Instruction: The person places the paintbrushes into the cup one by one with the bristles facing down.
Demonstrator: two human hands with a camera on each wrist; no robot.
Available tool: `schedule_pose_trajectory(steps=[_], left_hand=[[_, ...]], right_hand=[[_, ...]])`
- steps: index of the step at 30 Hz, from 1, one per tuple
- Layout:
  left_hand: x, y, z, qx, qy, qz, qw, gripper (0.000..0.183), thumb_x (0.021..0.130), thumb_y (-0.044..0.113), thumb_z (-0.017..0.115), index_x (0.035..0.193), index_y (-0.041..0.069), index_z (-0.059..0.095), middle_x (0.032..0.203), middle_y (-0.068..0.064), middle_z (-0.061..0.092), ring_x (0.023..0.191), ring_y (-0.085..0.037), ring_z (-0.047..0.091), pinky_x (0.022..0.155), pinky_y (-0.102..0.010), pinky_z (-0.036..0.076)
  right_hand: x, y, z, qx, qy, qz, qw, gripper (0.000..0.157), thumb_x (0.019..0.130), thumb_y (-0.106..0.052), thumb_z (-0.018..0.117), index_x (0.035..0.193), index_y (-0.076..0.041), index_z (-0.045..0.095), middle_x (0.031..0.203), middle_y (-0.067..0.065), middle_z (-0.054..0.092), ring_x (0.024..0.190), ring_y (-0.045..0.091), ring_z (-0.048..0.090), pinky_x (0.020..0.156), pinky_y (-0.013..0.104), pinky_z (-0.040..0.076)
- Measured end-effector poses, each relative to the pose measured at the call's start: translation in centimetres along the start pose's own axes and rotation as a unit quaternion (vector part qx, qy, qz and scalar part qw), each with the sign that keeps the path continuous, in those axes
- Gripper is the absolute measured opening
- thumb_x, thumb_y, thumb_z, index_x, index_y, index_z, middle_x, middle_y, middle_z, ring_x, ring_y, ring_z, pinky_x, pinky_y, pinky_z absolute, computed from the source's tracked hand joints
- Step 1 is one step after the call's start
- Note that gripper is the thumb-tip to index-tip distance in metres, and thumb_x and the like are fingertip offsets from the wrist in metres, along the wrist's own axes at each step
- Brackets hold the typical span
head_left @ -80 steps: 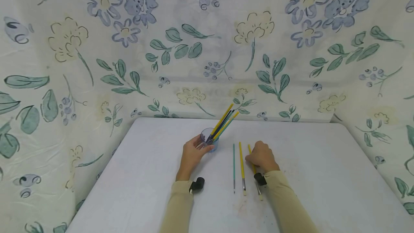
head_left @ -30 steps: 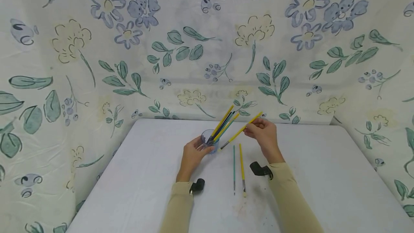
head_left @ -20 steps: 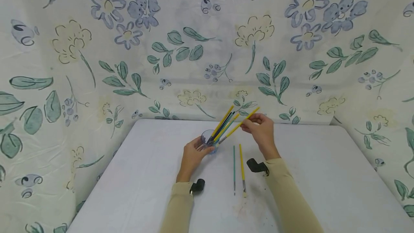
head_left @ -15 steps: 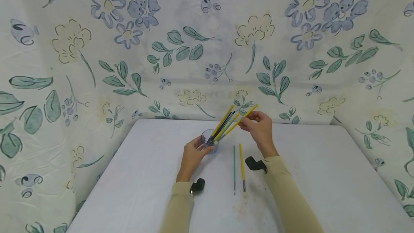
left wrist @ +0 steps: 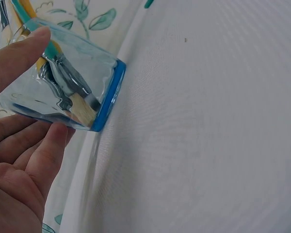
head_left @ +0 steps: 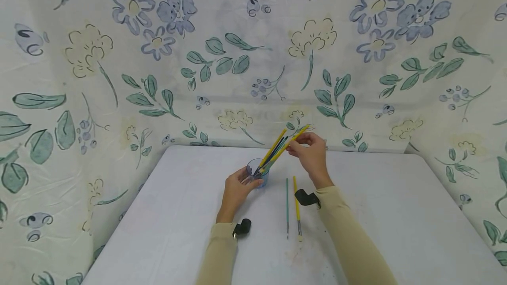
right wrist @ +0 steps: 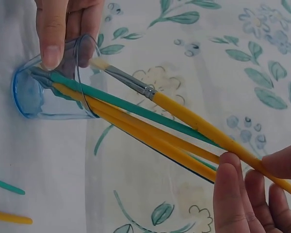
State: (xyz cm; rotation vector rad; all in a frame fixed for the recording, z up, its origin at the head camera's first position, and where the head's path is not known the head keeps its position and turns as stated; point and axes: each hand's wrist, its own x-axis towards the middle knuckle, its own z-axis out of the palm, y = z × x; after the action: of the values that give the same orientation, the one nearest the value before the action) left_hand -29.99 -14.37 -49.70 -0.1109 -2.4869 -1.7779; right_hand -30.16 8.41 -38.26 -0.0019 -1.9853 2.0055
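My left hand (head_left: 236, 192) grips a clear glass (right wrist: 53, 108) with a blue base, thumb on the near side and fingers on the other. Several paintbrushes lean out of it to the right, among them a teal one (right wrist: 136, 108), and bristles show through the wall in the left wrist view. Between thumb and fingers my right hand (head_left: 313, 157) pinches a yellow paintbrush (right wrist: 184, 116) by its handle. Its pale bristles point down at the glass's mouth, overlapping the rim in the right wrist view.
On the white table (head_left: 166, 214) a thin teal paintbrush (head_left: 287, 206) and a yellow paintbrush (head_left: 297, 199) lie side by side, bristles toward me. Floral cloth (head_left: 269, 56) hangs behind the table's far edge.
My right hand has picked up the yellow paintbrush from the table's right side and carried it up and left to the glass's mouth. My left hand keeps its hold on the glass.
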Motion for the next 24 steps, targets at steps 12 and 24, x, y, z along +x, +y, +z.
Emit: schedule_pose_trajectory(steps=[12,24], left_hand=[[0.0,0.0,0.0,0.001,-0.002,0.001,1.0000,0.082,0.082,0.030,0.088,0.148,-0.003,0.052,0.149,-0.021,0.059,0.138,-0.035,0.059,0.114,-0.038,0.054],[-0.1,0.1,0.0,0.003,0.002,-0.001,1.0000,0.081,0.083,0.029,0.088,0.148,-0.003,0.052,0.149,-0.022,0.059,0.138,-0.035,0.059,0.114,-0.039,0.054]], right_hand=[[-0.3,0.5,1.1,-0.020,-0.009,0.008,1.000,0.019,0.091,-0.001,0.071,0.107,0.005,0.062,0.100,0.016,0.068,0.077,0.015,0.077,0.075,0.025,0.068],[-0.5,1.0,1.6,-0.028,-0.017,0.006,0.999,0.019,0.090,-0.002,0.070,0.105,0.005,0.062,0.099,0.018,0.067,0.071,0.011,0.075,0.072,0.023,0.068]])
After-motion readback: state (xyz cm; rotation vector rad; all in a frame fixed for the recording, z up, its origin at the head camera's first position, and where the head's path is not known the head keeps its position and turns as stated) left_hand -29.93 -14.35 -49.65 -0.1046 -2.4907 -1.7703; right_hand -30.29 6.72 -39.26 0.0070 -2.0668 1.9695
